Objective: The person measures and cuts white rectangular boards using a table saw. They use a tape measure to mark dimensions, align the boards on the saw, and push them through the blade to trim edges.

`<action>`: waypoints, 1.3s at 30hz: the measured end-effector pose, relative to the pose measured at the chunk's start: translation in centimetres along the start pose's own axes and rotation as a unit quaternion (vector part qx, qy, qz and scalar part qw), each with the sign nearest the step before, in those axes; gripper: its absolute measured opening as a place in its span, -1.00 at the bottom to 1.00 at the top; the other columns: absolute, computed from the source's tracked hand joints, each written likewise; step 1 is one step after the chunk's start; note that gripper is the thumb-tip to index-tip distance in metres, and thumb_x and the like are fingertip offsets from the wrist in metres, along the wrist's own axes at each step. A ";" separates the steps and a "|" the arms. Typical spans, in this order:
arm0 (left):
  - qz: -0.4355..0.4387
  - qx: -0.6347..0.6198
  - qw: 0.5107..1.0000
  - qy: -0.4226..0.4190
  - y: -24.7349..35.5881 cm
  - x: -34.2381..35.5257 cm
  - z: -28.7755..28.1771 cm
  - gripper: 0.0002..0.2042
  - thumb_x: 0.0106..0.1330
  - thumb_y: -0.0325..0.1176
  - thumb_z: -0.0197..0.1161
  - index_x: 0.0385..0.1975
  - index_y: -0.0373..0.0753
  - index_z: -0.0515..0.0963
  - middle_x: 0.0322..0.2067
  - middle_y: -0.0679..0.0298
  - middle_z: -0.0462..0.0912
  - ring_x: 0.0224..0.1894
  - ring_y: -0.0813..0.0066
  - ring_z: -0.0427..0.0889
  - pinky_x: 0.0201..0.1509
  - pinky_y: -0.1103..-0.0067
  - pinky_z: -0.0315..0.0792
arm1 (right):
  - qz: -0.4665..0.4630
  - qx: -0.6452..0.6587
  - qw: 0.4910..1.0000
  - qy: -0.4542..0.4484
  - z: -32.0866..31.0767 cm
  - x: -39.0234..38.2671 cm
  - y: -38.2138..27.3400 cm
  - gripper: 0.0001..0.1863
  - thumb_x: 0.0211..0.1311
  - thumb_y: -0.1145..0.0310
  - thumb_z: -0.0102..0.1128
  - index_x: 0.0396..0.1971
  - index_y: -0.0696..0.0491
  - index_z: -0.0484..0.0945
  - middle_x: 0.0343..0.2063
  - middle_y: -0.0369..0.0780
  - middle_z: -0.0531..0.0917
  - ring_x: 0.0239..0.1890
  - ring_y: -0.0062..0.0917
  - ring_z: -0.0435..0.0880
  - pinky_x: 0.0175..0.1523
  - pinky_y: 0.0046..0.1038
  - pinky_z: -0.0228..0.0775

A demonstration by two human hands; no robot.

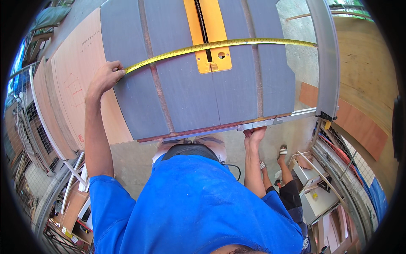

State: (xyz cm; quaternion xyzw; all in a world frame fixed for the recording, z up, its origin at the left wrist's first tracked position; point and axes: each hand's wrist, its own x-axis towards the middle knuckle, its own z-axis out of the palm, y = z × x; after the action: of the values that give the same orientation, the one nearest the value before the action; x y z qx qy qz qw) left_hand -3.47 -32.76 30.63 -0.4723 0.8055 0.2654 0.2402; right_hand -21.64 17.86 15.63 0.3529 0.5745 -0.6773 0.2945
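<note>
My left hand (105,76) is closed on a yellow tape measure (169,55) at the left part of a grey table saw top (190,95). The tape stretches in a shallow arc across the top, over the yellow throat plate (220,27) with its dark slot, and reaches the long metal fence (328,67) on the right. Down at the front edge, my right hand (255,134) has its fingers curled just under the metal rail (266,122). What those fingers grip is hidden.
A pale wooden panel (82,72) with pencil and red marks adjoins the saw top on the left. Beyond the fence lies a large plywood sheet (363,63). Another person's legs (287,173) in striped slippers are behind my right arm, near a cluttered white cabinet (315,203).
</note>
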 end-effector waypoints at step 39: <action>0.021 0.022 0.999 0.028 -0.7 -0.1 0.6 -0.72 0.17 -0.19 0.18 -0.25 -0.25 0.63 -0.22 0.01 0.56 -0.14 0.13 0.57 -0.03 0.33 0.43 | -0.019 0.005 1.000 -0.003 -0.1 0.2 0.3 -0.59 0.42 -0.06 -0.23 -0.57 -0.15 0.28 -0.78 -0.46 0.19 -0.82 -0.68 0.10 -0.72 -0.59 -0.15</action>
State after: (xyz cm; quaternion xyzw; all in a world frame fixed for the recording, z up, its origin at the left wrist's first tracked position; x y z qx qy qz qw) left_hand -2.70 -32.62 30.13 -0.4575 0.8272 0.2392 0.2218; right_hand -21.52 17.87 15.31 0.3416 0.5765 -0.6869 0.2814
